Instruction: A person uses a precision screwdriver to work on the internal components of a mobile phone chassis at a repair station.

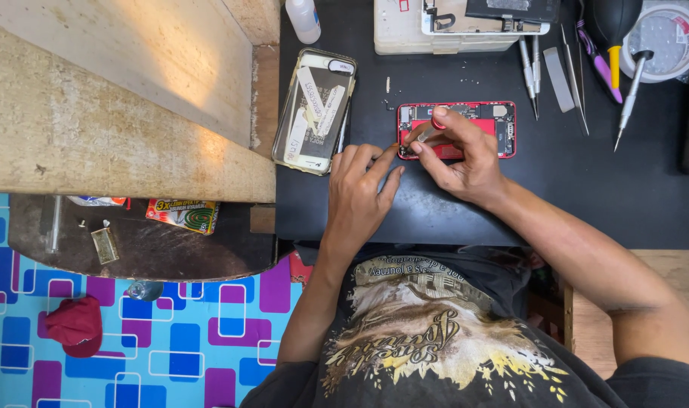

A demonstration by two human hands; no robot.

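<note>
Both forearms reach over a black mat (556, 189) to an opened red phone (480, 121); left hand (359, 193) pins its near corner, fingers extended, steadying it; right hand (461, 155) pinches a red-capped screwdriver (429, 131) at that corner.

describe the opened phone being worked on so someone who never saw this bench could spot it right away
Start at the black mat covering the bench. Near its middle, just beyond the person's left hand and right hand, lies the opened phone, with a small screwdriver in the right hand's fingers over it. Its bright red frame sets it apart from the clear phone case to its left.
</note>
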